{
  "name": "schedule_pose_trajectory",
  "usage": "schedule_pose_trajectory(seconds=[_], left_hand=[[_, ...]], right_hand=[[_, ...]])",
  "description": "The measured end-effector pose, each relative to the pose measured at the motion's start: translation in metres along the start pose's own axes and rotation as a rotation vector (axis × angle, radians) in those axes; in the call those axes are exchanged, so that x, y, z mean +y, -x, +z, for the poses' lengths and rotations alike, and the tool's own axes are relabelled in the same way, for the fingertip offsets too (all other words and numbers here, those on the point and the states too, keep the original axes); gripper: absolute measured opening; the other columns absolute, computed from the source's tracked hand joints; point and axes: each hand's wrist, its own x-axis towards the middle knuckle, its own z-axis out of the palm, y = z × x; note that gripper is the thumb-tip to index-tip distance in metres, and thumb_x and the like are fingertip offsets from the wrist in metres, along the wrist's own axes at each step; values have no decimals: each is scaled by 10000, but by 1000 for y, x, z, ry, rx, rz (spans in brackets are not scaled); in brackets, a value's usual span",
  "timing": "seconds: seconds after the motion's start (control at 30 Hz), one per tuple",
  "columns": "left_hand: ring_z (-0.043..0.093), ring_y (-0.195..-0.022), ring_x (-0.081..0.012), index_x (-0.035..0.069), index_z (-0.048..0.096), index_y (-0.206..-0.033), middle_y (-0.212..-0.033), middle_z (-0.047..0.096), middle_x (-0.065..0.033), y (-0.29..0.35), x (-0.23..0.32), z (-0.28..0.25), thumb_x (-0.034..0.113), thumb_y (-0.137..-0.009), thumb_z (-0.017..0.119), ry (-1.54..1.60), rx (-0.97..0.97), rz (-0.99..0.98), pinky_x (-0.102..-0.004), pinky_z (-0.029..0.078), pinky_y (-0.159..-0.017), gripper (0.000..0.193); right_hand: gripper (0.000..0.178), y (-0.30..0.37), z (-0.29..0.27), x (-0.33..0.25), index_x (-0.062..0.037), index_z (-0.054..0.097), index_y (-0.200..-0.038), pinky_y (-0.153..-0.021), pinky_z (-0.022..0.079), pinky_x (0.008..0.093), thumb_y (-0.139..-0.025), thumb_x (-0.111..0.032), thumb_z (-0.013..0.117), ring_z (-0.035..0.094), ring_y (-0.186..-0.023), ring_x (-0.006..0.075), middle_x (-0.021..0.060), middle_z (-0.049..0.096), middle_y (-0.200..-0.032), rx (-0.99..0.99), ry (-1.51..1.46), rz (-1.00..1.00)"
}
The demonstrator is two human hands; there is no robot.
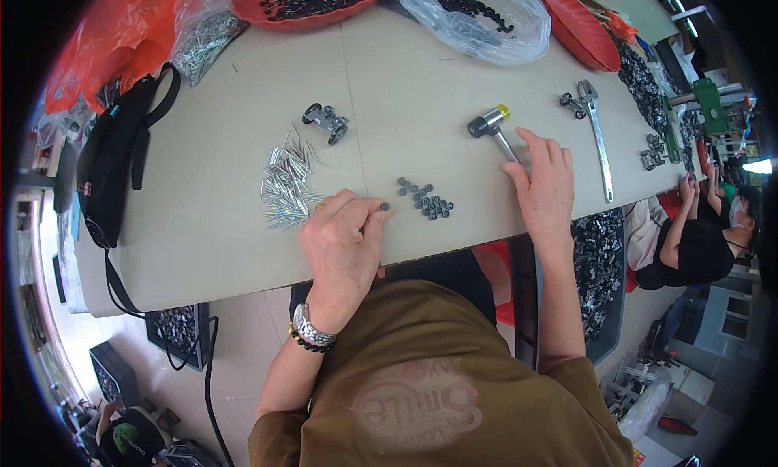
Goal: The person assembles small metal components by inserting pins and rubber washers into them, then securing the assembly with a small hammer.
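Observation:
My left hand (340, 232) is closed, with a small dark wheel (385, 207) pinched at its fingertips. It rests near the table's front edge, beside a heap of thin metal pins (288, 183). To its right lies a cluster of small dark wheels (429, 200). My right hand (545, 183) is curved around the handle end of a mallet (489, 122) with a black and yellow head. Its thumb and fingers are apart, and the palm side is hidden. Beyond the pins is a small metallic toy-car chassis (326, 123) with dark wheels.
An adjustable wrench (597, 139) lies at the right, with small wheeled parts (572, 105) beside it. At the back are a red tray (316, 17) of pins and wheels and a clear plastic bag (486, 21). A black bag (121, 159) lies left. Another person (697, 240) sits at the far right.

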Motion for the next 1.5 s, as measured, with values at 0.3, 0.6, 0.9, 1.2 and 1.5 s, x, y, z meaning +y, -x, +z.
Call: schedule_pose_trajectory(seconds=[0.3, 0.6, 0.9, 1.2, 1.5], left_hand=[[526, -543, -131, -4, 755, -849, -688, 626, -52, -5, -5, 5, -21, -772, 798, 0, 59, 32, -289, 397, -505, 90], [616, -625, -254, 15, 741, -805, -705, 628, -74, -7, 1, 3, 29, -777, 774, -66, 26, -26, -378, 466, -554, 45], [616, -633, -261, 31, 746, -793, -693, 614, -72, -9, 2, 1, 51, -777, 786, -74, 11, -46, -387, 465, -555, 48], [553, -561, -216, -14, 714, -831, -702, 621, -106, -14, 0, -3, 14, -791, 782, -32, 44, 51, -338, 434, -547, 84], [685, -703, -327, 3, 680, -1057, -836, 727, -166, -178, -3, -25, 256, -920, 728, -399, 166, 137, -400, 517, -656, 292]], right_hand=[[503, 6, -19, -31, -53, 528, -1417, -663, 542, 472, -924, 42, 535, 619, -819, 359, 142, 552, -1001, -168, -262, -196], [703, 17, -40, -77, -52, 448, -1519, -587, 570, 411, -836, 45, 584, 636, -750, 300, 119, 543, -982, -481, -307, -416], [684, 14, -49, -84, -52, 464, -1511, -591, 566, 404, -840, 31, 570, 631, -740, 304, 117, 536, -970, -481, -239, -440], [597, 6, -38, -47, -58, 532, -1452, -654, 563, 443, -863, 36, 571, 638, -789, 346, 141, 529, -982, -209, -183, -232], [424, 5, 19, 10, -60, 655, -1311, -673, 533, 379, -889, -27, 645, 588, -835, 237, 69, 519, -900, 89, 177, -155]])
